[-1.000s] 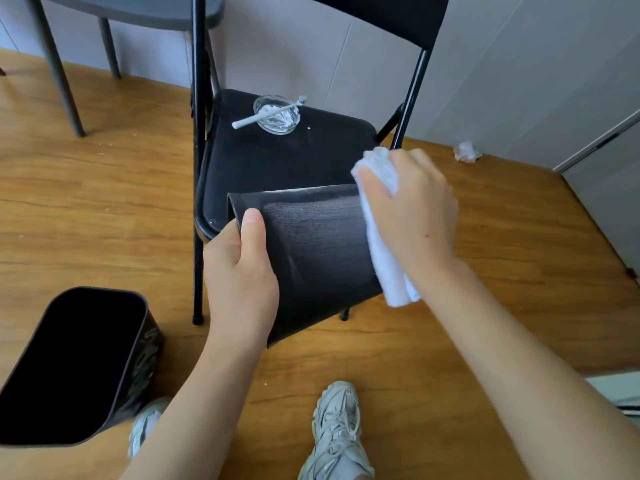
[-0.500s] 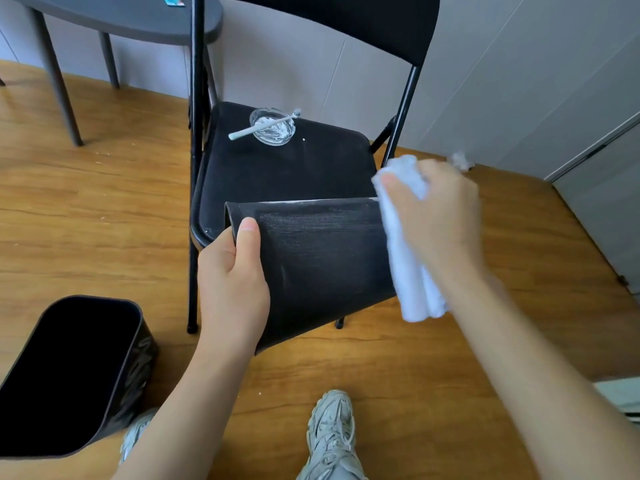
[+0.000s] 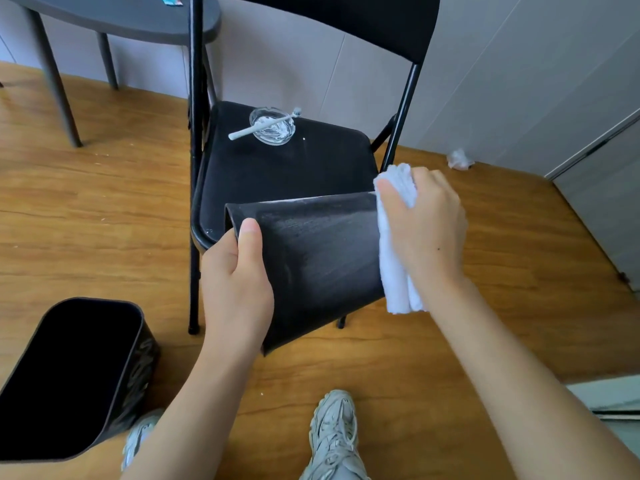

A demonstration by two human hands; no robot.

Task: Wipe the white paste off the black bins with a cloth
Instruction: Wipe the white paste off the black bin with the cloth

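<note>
We recorded a wood-plank floor [image 3: 104,209], pale grey panelled walls [image 3: 519,64], a black folding chair [image 3: 287,168] at centre, and a dark round table [image 3: 114,15] at upper left, evenly lit.

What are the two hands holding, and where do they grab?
The left hand grips the bin by its left edge. The right hand holds the folded cloth bunched around its middle.

Black bin [image 3: 311,258] with whitish streaks, white cloth [image 3: 394,258], brown wood-grain floor [image 3: 104,209]
</note>
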